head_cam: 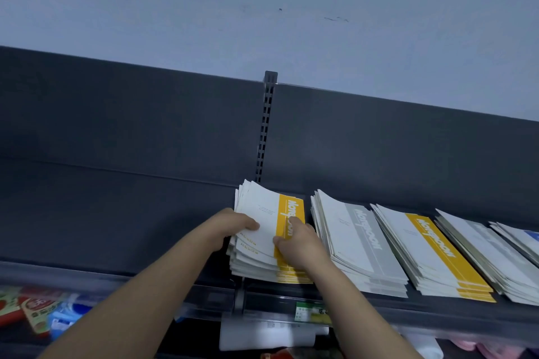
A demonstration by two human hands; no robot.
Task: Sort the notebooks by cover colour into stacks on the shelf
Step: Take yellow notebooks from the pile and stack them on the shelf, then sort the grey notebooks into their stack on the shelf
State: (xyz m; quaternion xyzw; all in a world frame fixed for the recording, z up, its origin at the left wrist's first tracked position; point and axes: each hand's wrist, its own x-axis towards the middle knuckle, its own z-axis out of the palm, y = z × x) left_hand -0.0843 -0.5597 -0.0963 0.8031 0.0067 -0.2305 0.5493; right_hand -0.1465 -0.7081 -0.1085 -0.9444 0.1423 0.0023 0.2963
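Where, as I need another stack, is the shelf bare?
Left of the yellow-banded notebook stack held by the left hand and right hand, the dark grey shelf lies bare. Rightward, the grey-banded stack and second yellow-banded stack crowd close.

Bare shelf [116,227] left of yellow stack [262,242]; grey stack [358,248] crowds its right

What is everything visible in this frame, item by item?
yellow-band stack: one, white with yellow band, shelf left
grey-band stack: one, white and grey, right of it
second yellow-band stack: one, yellow band, further right
second grey-band stack: one, grey band, beyond that
blue-marked stack: one, white and blue, right edge
shelf: one, dark grey, under stacks
price label: one, green, shelf rail
packets: several, red and blue, lower left
left hand: one, grips yellow-band stack
right hand: one, grips same stack
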